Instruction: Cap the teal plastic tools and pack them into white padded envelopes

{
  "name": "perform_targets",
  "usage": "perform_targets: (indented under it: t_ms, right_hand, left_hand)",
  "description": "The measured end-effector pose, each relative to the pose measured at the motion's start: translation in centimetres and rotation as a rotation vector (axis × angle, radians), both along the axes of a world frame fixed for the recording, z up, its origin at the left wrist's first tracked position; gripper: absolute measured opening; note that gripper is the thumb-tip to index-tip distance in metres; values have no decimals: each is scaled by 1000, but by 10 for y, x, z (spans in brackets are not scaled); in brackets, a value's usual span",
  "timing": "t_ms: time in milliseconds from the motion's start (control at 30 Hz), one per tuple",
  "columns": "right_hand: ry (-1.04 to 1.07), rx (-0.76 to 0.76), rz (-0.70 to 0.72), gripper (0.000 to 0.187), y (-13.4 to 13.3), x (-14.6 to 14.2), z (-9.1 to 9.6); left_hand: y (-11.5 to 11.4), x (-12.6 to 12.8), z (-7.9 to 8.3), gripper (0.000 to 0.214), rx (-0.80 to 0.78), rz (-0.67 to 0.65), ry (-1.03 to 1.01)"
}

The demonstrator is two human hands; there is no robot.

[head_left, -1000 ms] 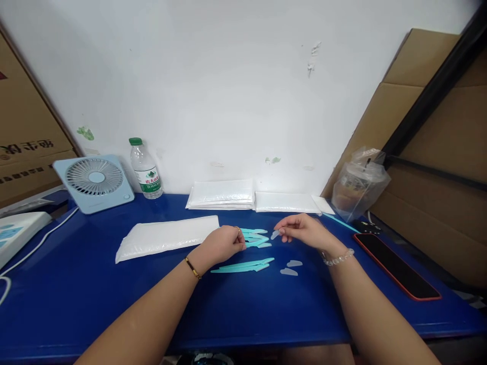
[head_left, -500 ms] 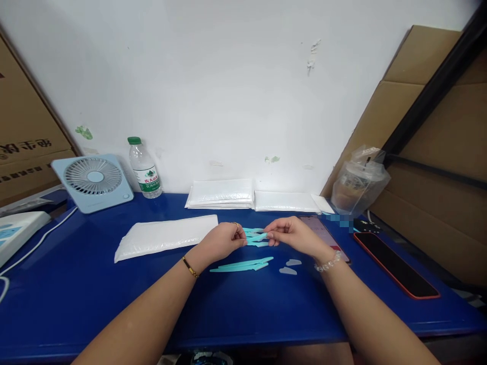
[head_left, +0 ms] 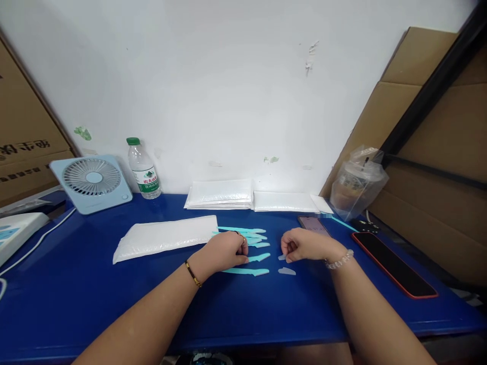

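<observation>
Several thin teal plastic razors [head_left: 247, 234] lie side by side on the blue table [head_left: 114, 304]. My left hand [head_left: 224, 251] is closed on the handle of one teal razor [head_left: 258, 257] just above the table. A further teal razor [head_left: 247, 271] lies flat in front of it. My right hand [head_left: 304, 245] is curled, its fingertips pinching a small clear plastic cap [head_left: 282, 257]. Another clear cap [head_left: 286, 271] lies on the table below it.
A white padded bag [head_left: 165, 235] lies left of my hands, and stacks of white bags [head_left: 251, 198] line the wall. A fan [head_left: 93, 181], a water bottle [head_left: 143, 170], a bagged drink [head_left: 357, 182], two phones [head_left: 393, 263] and cardboard boxes [head_left: 437, 152] surround the table.
Both hands have come down and apart from the razor pile. My left hand now holds a single razor low over the table; my right hand has dropped onto a clear cap.
</observation>
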State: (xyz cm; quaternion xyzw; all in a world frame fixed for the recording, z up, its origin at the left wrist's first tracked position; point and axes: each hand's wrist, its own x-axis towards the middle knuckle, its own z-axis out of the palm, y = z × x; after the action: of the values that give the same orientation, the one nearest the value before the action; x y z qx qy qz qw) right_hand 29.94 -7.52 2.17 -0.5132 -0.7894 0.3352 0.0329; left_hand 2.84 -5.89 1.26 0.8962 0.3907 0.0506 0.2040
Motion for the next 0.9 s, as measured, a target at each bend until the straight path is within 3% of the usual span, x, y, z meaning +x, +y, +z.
perform_targets:
  t_ms: [200,433,733,900]
  right_hand:
    - [230,-52,-50,21,3,-3,1]
    - [255,-5,8,23,0,-14,3]
    - [322,59,-50,25,-2,-39,-5]
    - [255,248,-129,33,-2,-29,1]
  left_hand:
    - [3,-1,-2,12,-2,54,-12]
    - [7,-2,-7,10,27,48,-65]
    - [5,3,-5,15,36,33,-91]
    - [2,2,3,21,203,136,-144]
